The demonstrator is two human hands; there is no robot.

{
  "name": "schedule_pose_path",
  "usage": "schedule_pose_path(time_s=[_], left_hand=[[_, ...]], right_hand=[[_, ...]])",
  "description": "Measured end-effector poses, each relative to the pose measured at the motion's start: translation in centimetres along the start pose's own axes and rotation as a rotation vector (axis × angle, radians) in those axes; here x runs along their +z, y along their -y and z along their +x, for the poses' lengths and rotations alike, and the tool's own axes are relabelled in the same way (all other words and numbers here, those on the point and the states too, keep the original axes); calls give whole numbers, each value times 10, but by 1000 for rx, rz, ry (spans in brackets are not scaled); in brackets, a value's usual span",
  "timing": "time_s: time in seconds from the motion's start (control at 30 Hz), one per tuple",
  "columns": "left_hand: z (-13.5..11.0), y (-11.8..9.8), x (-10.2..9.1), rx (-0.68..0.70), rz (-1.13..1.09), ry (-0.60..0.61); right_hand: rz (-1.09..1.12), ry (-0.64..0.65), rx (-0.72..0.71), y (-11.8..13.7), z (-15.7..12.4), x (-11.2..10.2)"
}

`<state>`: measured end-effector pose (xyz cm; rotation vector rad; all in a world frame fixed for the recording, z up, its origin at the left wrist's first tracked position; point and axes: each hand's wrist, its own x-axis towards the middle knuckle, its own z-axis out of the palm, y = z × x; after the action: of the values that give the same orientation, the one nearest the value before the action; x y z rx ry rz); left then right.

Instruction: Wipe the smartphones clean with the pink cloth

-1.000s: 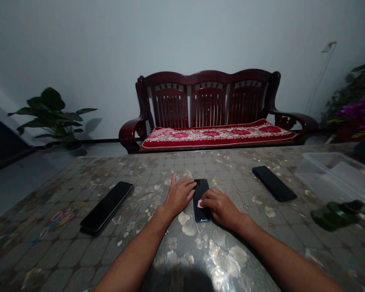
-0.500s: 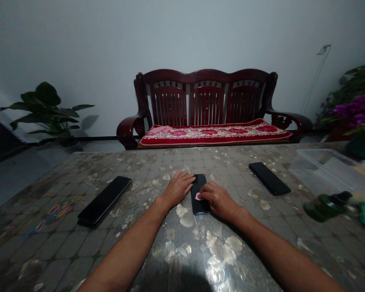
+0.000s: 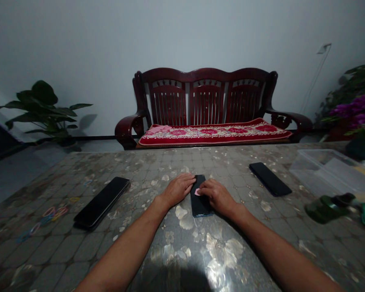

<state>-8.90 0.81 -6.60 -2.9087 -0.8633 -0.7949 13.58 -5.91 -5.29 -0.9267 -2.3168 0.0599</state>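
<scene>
A dark smartphone (image 3: pixel 201 207) lies flat on the patterned table (image 3: pixel 170 160) in front of me. My left hand (image 3: pixel 178 189) rests against its left edge, fingers stretched out and fingertips touching the upper left side. Over the phone's right half, my right hand (image 3: pixel 217 195) has its fingers closed on a small pink cloth (image 3: pixel 197 192) that presses on the phone's surface. Most of the cloth is hidden under the fingers.
Two more black phones lie at the left (image 3: pixel 102 202) and right (image 3: pixel 270 179). Coloured rubber bands (image 3: pixel 50 214) are scattered far left. At right are a green bottle (image 3: pixel 324 209) on its side and a clear plastic box (image 3: pixel 313 162). A wooden bench (image 3: pixel 207 77) stands beyond the table.
My right hand has shifted slightly up the phone with the pink cloth. My left hand stays at the phone's edge. The view has moved a little.
</scene>
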Motion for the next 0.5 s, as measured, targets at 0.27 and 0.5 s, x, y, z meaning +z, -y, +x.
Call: schedule_pose_path(time_s=[0.27,0.5], left_hand=[[0,-2,0,-18,2,14],[1,-4,-2,-7,7,25]], right_hand=[[19,32,-5,-1,0,-5],[16,17,28,0,-3,-5]])
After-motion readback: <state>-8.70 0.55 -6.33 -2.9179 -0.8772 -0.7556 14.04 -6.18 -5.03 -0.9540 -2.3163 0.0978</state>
